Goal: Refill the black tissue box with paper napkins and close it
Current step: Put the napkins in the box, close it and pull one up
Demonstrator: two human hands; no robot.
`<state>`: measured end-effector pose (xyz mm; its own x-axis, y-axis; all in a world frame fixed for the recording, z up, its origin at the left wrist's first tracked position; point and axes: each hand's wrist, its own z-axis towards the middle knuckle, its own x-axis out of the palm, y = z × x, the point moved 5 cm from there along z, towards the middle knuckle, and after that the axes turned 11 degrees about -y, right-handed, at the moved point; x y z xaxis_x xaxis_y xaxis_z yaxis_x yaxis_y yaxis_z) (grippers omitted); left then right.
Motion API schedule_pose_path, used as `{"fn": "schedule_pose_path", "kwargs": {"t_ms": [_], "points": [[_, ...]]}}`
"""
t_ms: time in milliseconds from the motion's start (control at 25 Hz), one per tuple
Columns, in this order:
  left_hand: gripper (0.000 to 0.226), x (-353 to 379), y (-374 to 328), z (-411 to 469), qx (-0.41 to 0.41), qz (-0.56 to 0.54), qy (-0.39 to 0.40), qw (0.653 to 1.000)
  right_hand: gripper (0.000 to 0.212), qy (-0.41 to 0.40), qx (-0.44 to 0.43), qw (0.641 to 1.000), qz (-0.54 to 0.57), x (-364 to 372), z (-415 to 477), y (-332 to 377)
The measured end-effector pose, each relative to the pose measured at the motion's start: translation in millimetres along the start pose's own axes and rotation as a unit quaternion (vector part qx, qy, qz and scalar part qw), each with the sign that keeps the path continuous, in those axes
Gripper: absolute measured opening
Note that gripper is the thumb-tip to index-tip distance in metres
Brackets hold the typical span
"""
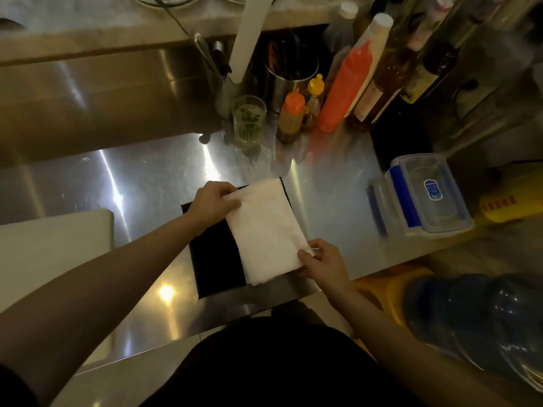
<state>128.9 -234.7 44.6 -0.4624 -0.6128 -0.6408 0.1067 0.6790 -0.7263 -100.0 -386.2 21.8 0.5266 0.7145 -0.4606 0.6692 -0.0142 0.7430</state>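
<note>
A flat black tissue box (216,259) lies on the steel counter (147,171) near its front edge. Over the box's right half I hold a stack of white paper napkins (266,227), tilted along the box's length. My left hand (216,202) pinches the stack's far left corner. My right hand (321,261) grips its near right corner. The napkins hide the box's right side, so I cannot see whether the box is open there.
At the back stand a glass (249,120), sauce squeeze bottles (345,92), taller bottles (382,83) and a steel utensil cup (289,80). A clear lidded container with blue clips (423,198) sits right. A white board (55,239) lies left. A blue water jug (482,324) stands below right.
</note>
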Motion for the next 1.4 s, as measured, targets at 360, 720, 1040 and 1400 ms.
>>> {"fn": "schedule_pose_path", "kwargs": {"t_ms": [360,720,1040,1400], "points": [[0.022,21.7,-10.9,3.2,0.092,0.045,-0.043,0.994,0.021,-0.039,-0.129,0.966,-0.219,0.3,4.9,0.1],[0.021,27.1,1.5,3.5,0.087,0.029,-0.098,0.991,0.017,-0.053,-0.175,0.947,-0.263,4.2,7.4,2.9],[0.022,30.1,2.3,2.2,0.094,0.022,-0.118,0.988,0.014,-0.064,-0.178,0.946,-0.264,5.9,11.0,-0.4],[0.025,34.8,-4.8,-4.2,0.106,0.069,-0.133,0.983,0.018,-0.068,-0.177,0.944,-0.269,6.1,16.0,-4.0]]}}
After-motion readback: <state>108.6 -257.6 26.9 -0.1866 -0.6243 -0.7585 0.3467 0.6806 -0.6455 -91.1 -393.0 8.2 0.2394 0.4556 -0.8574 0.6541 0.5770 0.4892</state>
